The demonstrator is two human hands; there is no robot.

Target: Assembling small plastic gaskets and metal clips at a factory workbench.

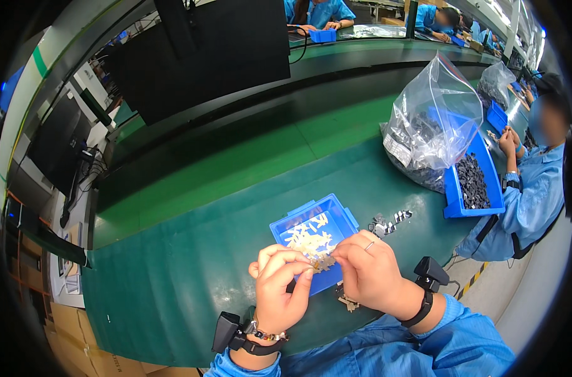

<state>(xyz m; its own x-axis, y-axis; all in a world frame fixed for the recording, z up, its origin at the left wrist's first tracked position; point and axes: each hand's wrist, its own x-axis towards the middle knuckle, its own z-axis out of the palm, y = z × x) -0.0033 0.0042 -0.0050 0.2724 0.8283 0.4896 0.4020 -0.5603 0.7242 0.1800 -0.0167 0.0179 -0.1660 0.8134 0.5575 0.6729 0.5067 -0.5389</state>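
My left hand (282, 284) and my right hand (369, 271) are both closed, fingertips pinched, over the near side of a small blue bin (337, 217). Many small cream-coloured pieces (308, 235) lie heaped in that bin. Whatever sits between the fingertips of each hand is too small to make out. Just right of the bin, small black and light pieces (389, 224) are scattered on the green table. A few tan and dark pieces (348, 301) lie beneath my right wrist.
The green worktop (173, 276) spreads around the bin. At the right stand a clear plastic bag (418, 144) of dark parts and a larger blue bin of black pieces (473, 182). A co-worker in blue (524, 201) sits there. A black panel (201, 63) hangs at the back left.
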